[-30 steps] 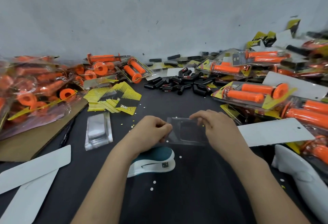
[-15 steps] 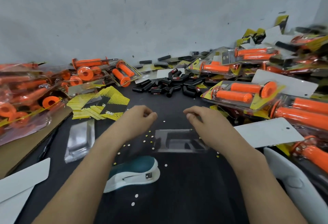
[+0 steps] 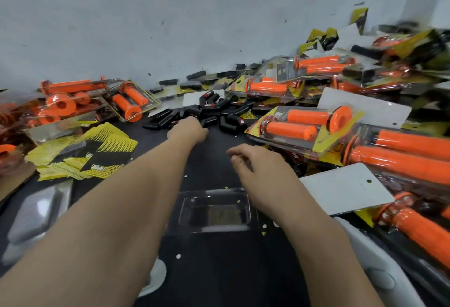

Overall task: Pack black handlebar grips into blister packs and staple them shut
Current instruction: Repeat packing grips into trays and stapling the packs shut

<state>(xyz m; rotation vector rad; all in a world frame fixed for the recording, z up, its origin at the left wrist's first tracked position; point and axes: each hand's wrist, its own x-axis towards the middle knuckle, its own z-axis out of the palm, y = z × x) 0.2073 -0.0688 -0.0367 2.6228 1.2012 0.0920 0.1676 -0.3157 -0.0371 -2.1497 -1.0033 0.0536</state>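
- Left grip [image 3: 188, 130] had reached up-frame from blister pack [image 3: 214, 216] to black handlebar grips [image 3: 229, 121]; pinching or not, cannot tell.
- Right grip [image 3: 258, 163] hovered mid-frame, loosely spread, empty.

Packing workshop — heaped packed orange grips [image 3: 304, 124] (loose black grips [image 3: 209, 112], cards [image 3: 97, 153])

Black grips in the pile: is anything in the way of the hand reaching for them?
Nothing visible does. The left hand is at the near edge of the pile of black rubber handlebar grips, with no other thing between them.
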